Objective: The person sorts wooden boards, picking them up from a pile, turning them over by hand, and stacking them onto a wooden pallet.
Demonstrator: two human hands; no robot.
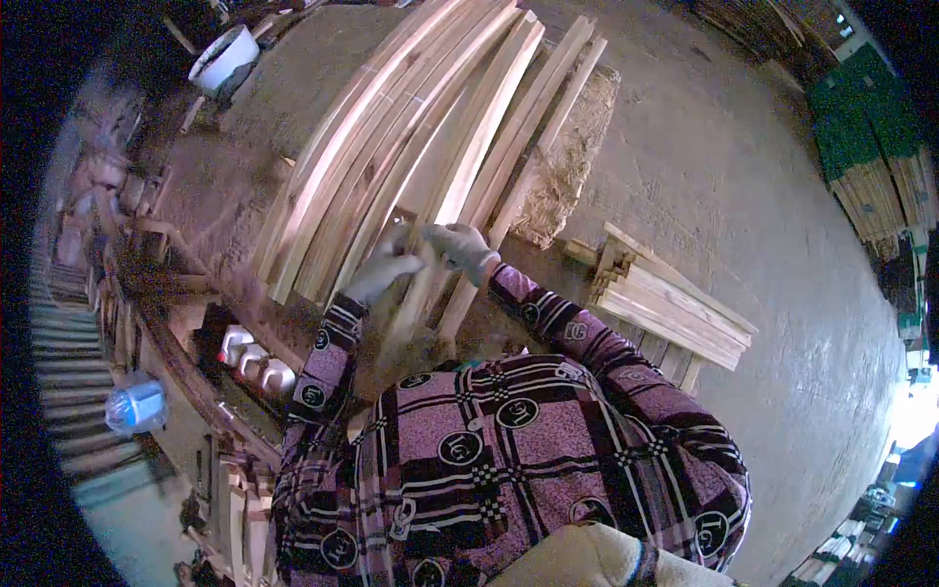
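Note:
A long pale wooden plank (486, 117) runs toward my body between my two hands. My right hand (463, 248), in what looks like a light glove, is closed over its right edge. On the opposite edge, my left hand (384, 271) has its fingers bent against the wood, also apparently gloved. Motion blurs the fingertips and the plank's near end. More long wooden strips (342, 127) lie side by side to the left, and a few others (533, 127) lie on the right.
A rough straw-coloured block (572, 161) lies beside the strips. Shorter planks (675, 308) are stacked at right on the concrete floor (724, 186). White containers (256, 362) stand at lower left near a blue bottle-like object (137, 403). A white bucket (225, 61) sits at far left.

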